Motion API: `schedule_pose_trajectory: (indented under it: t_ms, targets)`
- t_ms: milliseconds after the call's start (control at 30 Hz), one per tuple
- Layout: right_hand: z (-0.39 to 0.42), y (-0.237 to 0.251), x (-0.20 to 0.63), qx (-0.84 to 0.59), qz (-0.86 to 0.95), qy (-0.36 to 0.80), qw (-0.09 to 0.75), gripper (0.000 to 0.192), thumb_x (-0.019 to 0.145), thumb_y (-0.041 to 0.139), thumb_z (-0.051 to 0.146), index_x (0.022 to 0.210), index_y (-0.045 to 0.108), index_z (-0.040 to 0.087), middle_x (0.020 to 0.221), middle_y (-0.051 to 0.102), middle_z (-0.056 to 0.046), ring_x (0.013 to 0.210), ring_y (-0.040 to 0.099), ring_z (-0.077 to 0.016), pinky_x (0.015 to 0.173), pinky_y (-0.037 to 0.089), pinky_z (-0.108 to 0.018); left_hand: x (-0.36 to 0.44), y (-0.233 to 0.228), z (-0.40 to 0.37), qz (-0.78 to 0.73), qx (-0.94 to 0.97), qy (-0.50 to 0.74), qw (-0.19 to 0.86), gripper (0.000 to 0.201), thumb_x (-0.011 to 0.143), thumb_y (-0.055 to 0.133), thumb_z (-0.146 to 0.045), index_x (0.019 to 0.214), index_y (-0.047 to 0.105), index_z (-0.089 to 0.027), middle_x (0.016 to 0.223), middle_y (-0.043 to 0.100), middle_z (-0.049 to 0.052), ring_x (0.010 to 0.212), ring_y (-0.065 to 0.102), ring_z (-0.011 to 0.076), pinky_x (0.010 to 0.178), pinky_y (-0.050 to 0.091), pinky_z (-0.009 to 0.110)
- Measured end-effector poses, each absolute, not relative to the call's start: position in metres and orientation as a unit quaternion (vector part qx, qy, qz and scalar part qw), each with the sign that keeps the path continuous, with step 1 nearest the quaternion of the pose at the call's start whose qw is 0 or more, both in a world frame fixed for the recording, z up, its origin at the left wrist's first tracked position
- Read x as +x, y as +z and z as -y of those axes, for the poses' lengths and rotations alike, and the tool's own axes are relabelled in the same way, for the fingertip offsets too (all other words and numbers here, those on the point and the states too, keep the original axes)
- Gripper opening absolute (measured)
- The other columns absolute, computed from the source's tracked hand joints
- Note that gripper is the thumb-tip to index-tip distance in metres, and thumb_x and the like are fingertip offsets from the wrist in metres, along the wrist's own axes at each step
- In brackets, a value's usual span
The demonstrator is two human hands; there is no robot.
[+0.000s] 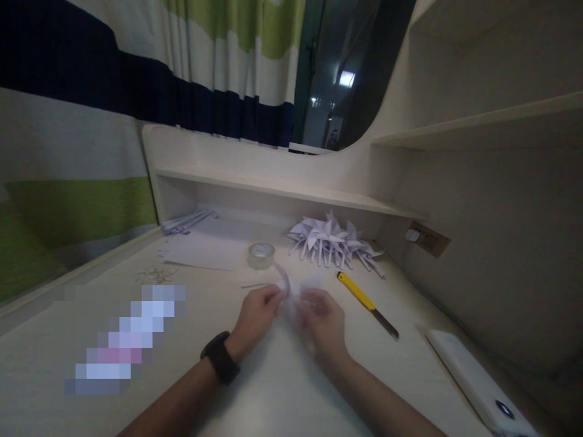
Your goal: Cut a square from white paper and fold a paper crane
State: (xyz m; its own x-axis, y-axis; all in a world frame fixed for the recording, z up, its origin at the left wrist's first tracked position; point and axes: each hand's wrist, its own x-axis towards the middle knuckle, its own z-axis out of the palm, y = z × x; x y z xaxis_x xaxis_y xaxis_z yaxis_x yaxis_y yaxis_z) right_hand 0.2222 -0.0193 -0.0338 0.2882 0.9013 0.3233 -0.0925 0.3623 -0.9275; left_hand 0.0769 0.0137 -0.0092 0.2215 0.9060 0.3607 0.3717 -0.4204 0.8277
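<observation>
— What have you got in your hands there?

— A small white paper piece (304, 290), low at the middle of the desk (273, 388). My left hand (257, 315) pinches it, together with a strip of clear tape (283, 276) that curls up toward twelve o'clock. My right hand (321, 325) is closed on the paper from the three o'clock side, though it's blurred, so I can't tell exactly how the fingers lie.

— Which step is that, would you say?

— I judge it's the taping of a fold. The next move calls for a steady pinch while the strip is pressed flat without creasing the paper.

— And how do your arms sit?

— Both forearms come in from six o'clock and meet at the paper, wrists low over the desk, a black watch (221, 358) on the left.

— What's around?

— The tape roll (261, 255) at eleven o'clock, a heap of folded paper pinwheels (334, 241) at one, a yellow utility knife (367, 303) at three, blade out.
</observation>
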Motion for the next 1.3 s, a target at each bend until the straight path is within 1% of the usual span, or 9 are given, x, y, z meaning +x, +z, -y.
schedule_pose_trajectory:
  t_ms: [167,267,500,700,833,967,1067,1300]
  targets:
    - [0.016,-0.038,0.225,-0.434,0.473,0.387,0.663,0.025,0.068,0.076,0.029,0.086,0.061,0.019,0.08,0.065,-0.001,0.045,0.054,-0.0083,0.039,0.041,-0.019,0.074,-0.014,-0.011,-0.434,0.735,0.42,0.309,0.03,0.083,0.045,-0.027,0.055,0.048,-0.018,0.05,0.049,-0.003,0.051,0.05,0.014,0.053,0.031,0.024]
    - [0.016,-0.036,0.224,-0.442,0.474,0.389,0.654,0.025,0.068,0.076,0.029,0.084,0.06,0.019,0.078,0.065,-0.001,0.046,0.054,-0.0087,0.039,0.042,-0.019,0.072,-0.015,-0.009,-0.427,0.734,0.419,0.321,0.029,0.085,0.044,-0.029,0.058,0.05,-0.018,0.051,0.048,-0.003,0.051,0.05,0.0141,0.053,0.032,0.024]
    - [0.017,-0.031,0.223,-0.441,0.464,0.394,0.66,0.024,0.066,0.076,0.028,0.079,0.059,0.019,0.073,0.064,0.001,0.043,0.051,-0.0074,0.037,0.039,-0.018,0.072,-0.011,-0.008,-0.432,0.744,0.416,0.294,0.029,0.084,0.046,-0.027,0.057,0.052,-0.018,0.053,0.048,-0.003,0.055,0.05,0.0146,0.058,0.031,0.025]
    - [0.019,-0.026,0.223,-0.454,0.478,0.38,0.649,0.023,0.065,0.077,0.028,0.077,0.06,0.018,0.07,0.064,0.001,0.043,0.051,-0.0082,0.037,0.039,-0.019,0.072,-0.01,-0.008,-0.425,0.751,0.417,0.285,0.031,0.085,0.045,-0.027,0.055,0.049,-0.018,0.053,0.048,-0.003,0.057,0.05,0.0151,0.058,0.031,0.025]
    - [0.02,-0.027,0.223,-0.462,0.49,0.37,0.641,0.02,0.066,0.076,0.027,0.077,0.061,0.018,0.07,0.063,0.001,0.044,0.051,-0.0085,0.038,0.04,-0.019,0.072,-0.012,-0.008,-0.424,0.756,0.411,0.283,0.029,0.085,0.045,-0.027,0.057,0.05,-0.019,0.054,0.049,-0.002,0.058,0.051,0.0155,0.058,0.031,0.025]
    - [0.019,-0.029,0.223,-0.46,0.493,0.358,0.646,0.018,0.069,0.073,0.027,0.076,0.06,0.018,0.065,0.06,0.002,0.044,0.049,-0.0084,0.039,0.039,-0.019,0.073,-0.014,-0.006,-0.427,0.76,0.404,0.278,0.028,0.085,0.044,-0.026,0.059,0.051,-0.019,0.054,0.05,-0.002,0.058,0.052,0.0157,0.058,0.032,0.025]
    - [0.021,-0.027,0.223,-0.474,0.501,0.335,0.642,0.016,0.069,0.073,0.027,0.075,0.061,0.018,0.062,0.059,0.003,0.044,0.049,-0.0087,0.04,0.039,-0.02,0.073,-0.014,-0.004,-0.428,0.76,0.397,0.285,0.027,0.086,0.042,-0.026,0.061,0.052,-0.019,0.053,0.051,-0.003,0.056,0.053,0.016,0.057,0.033,0.025]
    - [0.026,-0.018,0.222,-0.501,0.518,0.304,0.623,0.013,0.069,0.072,0.026,0.074,0.062,0.018,0.058,0.059,0.002,0.046,0.05,-0.0109,0.042,0.04,-0.021,0.073,-0.014,-0.005,-0.42,0.757,0.392,0.311,0.03,0.085,0.041,-0.026,0.058,0.051,-0.019,0.049,0.051,-0.003,0.05,0.053,0.0149,0.053,0.033,0.024]
